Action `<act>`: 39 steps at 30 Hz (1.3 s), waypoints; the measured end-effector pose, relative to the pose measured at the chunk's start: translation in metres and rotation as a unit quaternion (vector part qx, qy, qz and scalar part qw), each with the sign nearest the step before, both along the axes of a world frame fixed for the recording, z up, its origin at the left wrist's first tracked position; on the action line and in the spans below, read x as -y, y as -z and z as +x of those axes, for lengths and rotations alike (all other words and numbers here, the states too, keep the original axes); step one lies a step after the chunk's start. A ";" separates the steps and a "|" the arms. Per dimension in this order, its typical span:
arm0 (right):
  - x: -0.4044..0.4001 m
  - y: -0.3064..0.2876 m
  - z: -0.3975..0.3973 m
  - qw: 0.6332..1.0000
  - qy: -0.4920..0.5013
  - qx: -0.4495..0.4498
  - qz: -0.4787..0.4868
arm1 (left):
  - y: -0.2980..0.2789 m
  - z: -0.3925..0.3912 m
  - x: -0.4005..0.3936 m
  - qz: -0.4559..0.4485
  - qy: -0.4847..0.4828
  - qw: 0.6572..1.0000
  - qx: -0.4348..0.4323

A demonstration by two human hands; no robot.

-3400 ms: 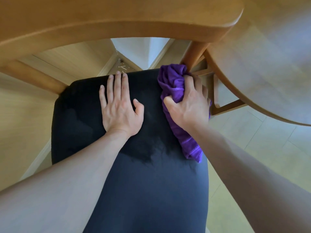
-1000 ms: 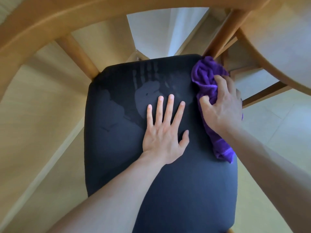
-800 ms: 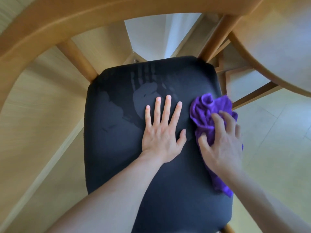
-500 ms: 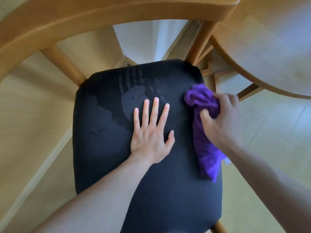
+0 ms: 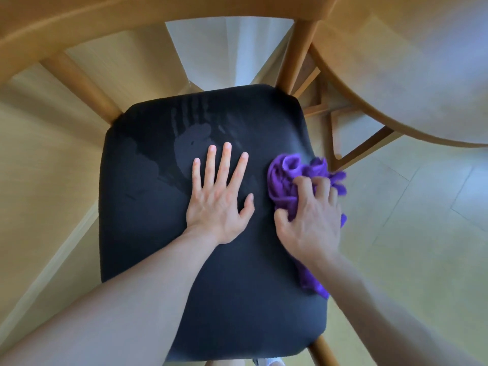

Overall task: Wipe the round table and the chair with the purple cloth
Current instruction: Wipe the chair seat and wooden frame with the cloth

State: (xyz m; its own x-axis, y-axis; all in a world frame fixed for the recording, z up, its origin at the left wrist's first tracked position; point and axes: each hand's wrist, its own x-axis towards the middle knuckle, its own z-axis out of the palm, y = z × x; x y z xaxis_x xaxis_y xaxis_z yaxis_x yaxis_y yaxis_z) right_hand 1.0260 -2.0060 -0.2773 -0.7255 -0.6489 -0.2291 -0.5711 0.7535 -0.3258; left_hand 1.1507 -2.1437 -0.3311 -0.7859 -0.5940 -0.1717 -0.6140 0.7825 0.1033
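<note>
I'm looking straight down on the chair (image 5: 148, 233), its black seat filling the middle of my view. My left hand (image 5: 220, 200) lies flat on the seat, palm down, fingers (image 5: 226, 157) spread wide and holding nothing. Just beyond those fingertips a damp handprint (image 5: 191, 133) shows on the fabric, with darker wet patches to its left. My right hand (image 5: 311, 220) sits at the seat's right edge, its fingers (image 5: 320, 184) curled tight over the bunched cloth (image 5: 287, 178), pressing it against the seat. The purple folds bulge out ahead of the knuckles, and a tail of it trails back under my wrist, hanging slightly past the seat's edge. The chair's curved wooden backrest (image 5: 105, 19) arcs across the top, with two posts dropping to the seat's far corners. The table (image 5: 422, 75) is at the upper right, its rim near the chair but apart from it, with pale floor (image 5: 412, 233) below.
</note>
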 end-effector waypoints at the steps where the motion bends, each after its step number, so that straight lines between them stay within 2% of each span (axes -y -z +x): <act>1: -0.009 -0.001 0.004 1.000 -0.017 0.003 0.002 | 0.000 0.000 0.000 -0.002 -0.001 1.000 0.001; 3: -0.016 -0.004 0.001 0.999 -0.017 0.039 -0.024 | 0.001 0.001 0.001 -0.005 0.001 1.000 0.002; 6: -0.003 -0.004 -0.017 0.979 0.093 0.120 -0.135 | 0.001 0.001 0.000 -0.011 0.001 1.000 0.009; 9: 0.029 -0.007 -0.039 0.946 0.172 0.126 -0.243 | 0.002 0.000 -0.001 -0.021 0.002 1.000 0.014; 11: 0.053 -0.005 -0.054 0.944 0.161 0.120 -0.263 | 0.004 0.000 0.000 -0.025 0.000 1.000 0.011; 13: 0.075 0.003 -0.065 0.964 0.106 0.111 -0.215 | 0.007 0.001 0.000 -0.027 0.000 1.000 0.002; 15: 0.088 0.015 -0.067 0.989 0.054 0.067 -0.119 | 0.008 0.001 0.000 -0.026 0.000 1.000 -0.005; 17: 0.088 0.022 -0.065 0.996 0.040 0.027 -0.079 | 0.008 0.001 0.000 -0.027 -0.001 1.000 -0.006; 22: 0.052 0.021 -0.053 0.997 -0.001 -0.010 -0.071 | 0.007 0.001 0.000 -0.029 -0.004 0.999 -0.011; 26: -0.004 0.018 -0.013 0.998 -0.042 -0.019 -0.041 | 0.007 0.001 0.000 -0.031 -0.003 0.999 -0.016; 33: -0.058 0.009 0.022 0.997 -0.081 0.004 0.008 | -0.002 0.000 0.001 -0.004 -0.012 1.000 -0.004; 39: -0.046 -0.006 0.013 0.996 -0.020 0.073 -0.040 | -0.016 0.000 0.010 0.063 0.001 0.998 0.014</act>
